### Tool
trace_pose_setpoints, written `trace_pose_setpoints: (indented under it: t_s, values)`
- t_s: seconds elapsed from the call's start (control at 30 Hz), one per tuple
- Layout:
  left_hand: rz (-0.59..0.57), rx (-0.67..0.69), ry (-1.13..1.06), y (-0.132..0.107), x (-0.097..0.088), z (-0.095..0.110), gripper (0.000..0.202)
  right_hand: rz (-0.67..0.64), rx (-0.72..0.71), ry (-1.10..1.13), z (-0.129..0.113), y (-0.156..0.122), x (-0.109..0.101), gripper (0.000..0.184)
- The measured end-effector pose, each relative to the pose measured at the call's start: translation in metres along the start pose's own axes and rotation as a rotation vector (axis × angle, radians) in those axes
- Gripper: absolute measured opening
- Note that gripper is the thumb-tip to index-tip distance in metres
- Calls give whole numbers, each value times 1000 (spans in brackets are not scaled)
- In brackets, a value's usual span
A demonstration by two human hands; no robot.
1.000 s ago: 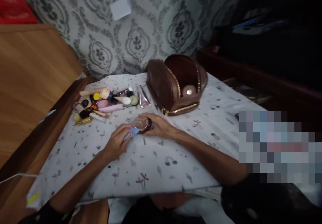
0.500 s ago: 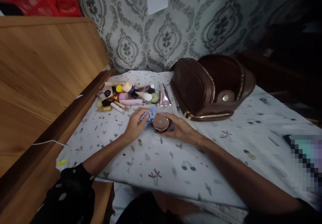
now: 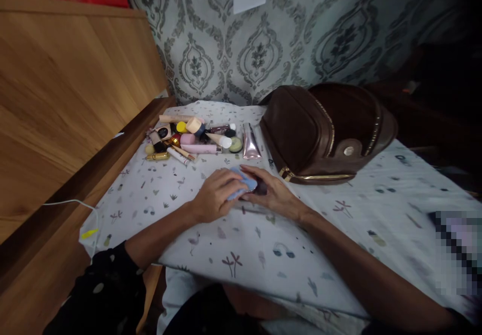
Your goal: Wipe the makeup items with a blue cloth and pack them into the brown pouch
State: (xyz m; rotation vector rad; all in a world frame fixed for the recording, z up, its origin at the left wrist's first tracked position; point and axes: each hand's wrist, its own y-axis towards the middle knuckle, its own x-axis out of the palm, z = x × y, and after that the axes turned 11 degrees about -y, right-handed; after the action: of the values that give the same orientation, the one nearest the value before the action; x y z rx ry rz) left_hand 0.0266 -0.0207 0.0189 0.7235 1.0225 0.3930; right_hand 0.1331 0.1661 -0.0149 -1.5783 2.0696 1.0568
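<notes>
My left hand is closed on a small blue cloth and presses it over a round dark compact. The cloth now hides the compact's lid. My right hand grips the compact from the right, fingers curled round its edge. Both hands rest on a white printed sheet spread over a soft surface in front of me.
A heap of small cosmetics and a pink tube lie behind my hands. A brown zipped bag stands open at the right. A wooden board rises on the left, a patterned curtain behind. A white cable runs at left.
My left hand has slid the blue cloth to the right, from beside the compact onto its top. The shiny lid seen before is now covered. The camera has shifted slightly.
</notes>
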Motion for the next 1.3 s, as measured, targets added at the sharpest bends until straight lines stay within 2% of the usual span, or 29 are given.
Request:
trace_pose_setpoints:
  t_s: [0.13,0.27,0.47,0.57,0.7,0.83,0.93,1.1,1.3]
  values:
    - [117,-253,-35,-6,-5,-13,18,56,-32,-69,-1,1,2,62]
    - [103,-482,-121,-13,-5,-21,18,82,-47,-92,-6,3,2,55]
    - [103,-592,-230,-13,-4,-22,19,114,126,117,-7,1,3,52]
    - [103,-591,-263,-13,-6,-22,23,114,211,234,-7,1,3,52]
    - [106,-564,-285,-13,-7,-24,24,50,290,346,-9,2,1,55]
    - [99,-526,-283,-12,-8,-23,22,29,307,357,-9,1,-2,63]
    - [94,-421,-233,-12,-9,-22,21,28,279,319,-8,1,-5,70]
    - [62,-200,-164,-11,-9,-21,23,31,217,266,-5,2,-4,55]
    - [53,-198,-167,-10,-10,-19,24,96,238,284,-1,4,0,50]
